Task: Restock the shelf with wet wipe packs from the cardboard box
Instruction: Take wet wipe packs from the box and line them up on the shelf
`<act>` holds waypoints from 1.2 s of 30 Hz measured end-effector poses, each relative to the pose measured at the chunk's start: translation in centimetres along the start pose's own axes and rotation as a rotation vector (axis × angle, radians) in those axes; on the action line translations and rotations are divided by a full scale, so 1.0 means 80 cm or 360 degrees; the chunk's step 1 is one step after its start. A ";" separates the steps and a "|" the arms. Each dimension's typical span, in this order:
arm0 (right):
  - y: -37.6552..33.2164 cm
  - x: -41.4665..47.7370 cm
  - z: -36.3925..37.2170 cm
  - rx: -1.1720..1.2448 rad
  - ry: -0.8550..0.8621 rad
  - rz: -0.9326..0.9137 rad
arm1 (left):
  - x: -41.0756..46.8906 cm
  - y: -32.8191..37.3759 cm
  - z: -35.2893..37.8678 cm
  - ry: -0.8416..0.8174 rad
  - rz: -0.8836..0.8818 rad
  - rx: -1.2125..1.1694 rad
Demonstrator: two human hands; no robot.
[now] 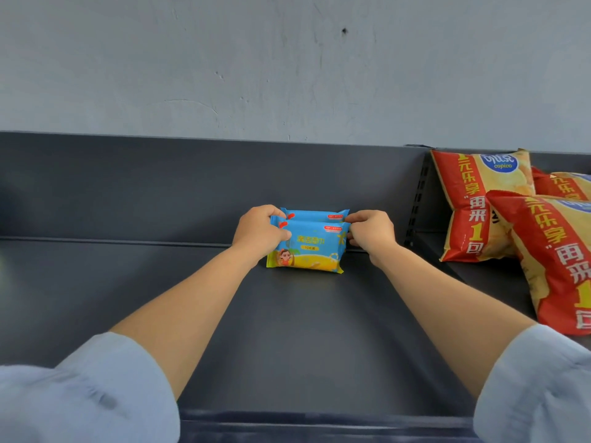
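left hand (pixel 260 233): holds the left end of the two wet wipe packs (pixel 308 251) | right hand (pixel 372 233): pinches their right end | packs: one behind the other, far back on the shelf (pixel 287 330) | chip bags (pixel 479 203): on the right

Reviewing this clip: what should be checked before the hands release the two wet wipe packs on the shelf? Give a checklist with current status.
1. Left hand grips the front wet wipe pack at its left end: ok.
2. Right hand pinches its right end: ok.
3. Front pack's bottom edge sits on the shelf: ok.
4. Rear wet wipe pack stands right behind it: ok, though mostly hidden.
5. Rear pack touching the back panel: cannot tell.
6. Packs apart from the Copico chip bags on the right: ok.
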State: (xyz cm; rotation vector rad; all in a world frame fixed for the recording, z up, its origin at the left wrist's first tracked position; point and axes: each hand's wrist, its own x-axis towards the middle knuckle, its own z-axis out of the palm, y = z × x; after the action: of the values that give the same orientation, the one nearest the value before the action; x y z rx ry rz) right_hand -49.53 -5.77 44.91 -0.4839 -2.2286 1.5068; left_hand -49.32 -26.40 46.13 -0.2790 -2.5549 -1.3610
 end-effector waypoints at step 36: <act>-0.002 -0.016 -0.012 -0.0451 -0.0145 -0.0348 | 0.007 -0.001 0.038 0.0160 0.0238 0.0720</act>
State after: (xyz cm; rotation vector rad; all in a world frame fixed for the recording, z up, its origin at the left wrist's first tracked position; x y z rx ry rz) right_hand -47.95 -5.68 45.18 -0.2455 -2.4884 1.1311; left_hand -50.20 -23.84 44.57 -0.2991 -2.6052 -0.6992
